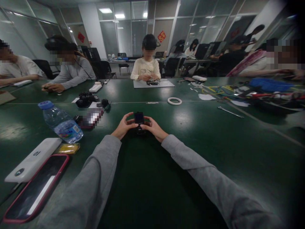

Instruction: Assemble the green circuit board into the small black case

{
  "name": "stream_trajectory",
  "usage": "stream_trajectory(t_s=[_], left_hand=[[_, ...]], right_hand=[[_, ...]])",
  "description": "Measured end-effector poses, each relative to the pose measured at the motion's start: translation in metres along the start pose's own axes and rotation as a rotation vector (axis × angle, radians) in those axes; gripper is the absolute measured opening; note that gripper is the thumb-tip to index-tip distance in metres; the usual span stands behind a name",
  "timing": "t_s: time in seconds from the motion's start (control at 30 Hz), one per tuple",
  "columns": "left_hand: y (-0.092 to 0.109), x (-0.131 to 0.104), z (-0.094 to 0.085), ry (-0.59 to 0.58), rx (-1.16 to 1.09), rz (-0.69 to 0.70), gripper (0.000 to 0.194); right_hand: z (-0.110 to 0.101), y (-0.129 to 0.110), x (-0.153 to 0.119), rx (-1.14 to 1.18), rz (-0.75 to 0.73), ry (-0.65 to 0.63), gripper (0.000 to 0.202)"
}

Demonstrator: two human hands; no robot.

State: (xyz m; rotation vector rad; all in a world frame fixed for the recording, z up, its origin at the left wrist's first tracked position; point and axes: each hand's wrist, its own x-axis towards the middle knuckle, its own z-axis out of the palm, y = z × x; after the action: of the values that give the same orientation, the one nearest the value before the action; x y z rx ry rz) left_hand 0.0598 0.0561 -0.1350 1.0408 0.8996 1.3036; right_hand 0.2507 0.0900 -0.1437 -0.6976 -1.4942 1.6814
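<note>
Between my two hands is a small black device with a dark square screen (139, 117), upright over the green table and facing me. My left hand (124, 126) grips its left side, thumb on the lower front and index finger near the top edge. From the right, my right hand (153, 128) holds it the same way, its thumb low on the front beside the other thumb. Small details below the screen are too dark to make out, and the fingers behind the device are partly hidden.
To the left are a water bottle (62, 122), a white power bank (34, 160), a red-cased phone (37, 189) and a yellow packet (68, 148). Ahead lies a white ring (174, 101); to the right, a wrench (230, 112) and tangled cables (224, 90). A person (145, 68) sits opposite.
</note>
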Motion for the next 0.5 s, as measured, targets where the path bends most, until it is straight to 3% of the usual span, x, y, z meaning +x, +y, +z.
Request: stream_trajectory(t_s=[0.5], left_hand=[[-0.0014,0.0015,0.0004,0.008,-0.03,0.005,0.081]], right_hand=[[0.0022,0.0023,0.0001,-0.017,-0.033,-0.003,0.065]])
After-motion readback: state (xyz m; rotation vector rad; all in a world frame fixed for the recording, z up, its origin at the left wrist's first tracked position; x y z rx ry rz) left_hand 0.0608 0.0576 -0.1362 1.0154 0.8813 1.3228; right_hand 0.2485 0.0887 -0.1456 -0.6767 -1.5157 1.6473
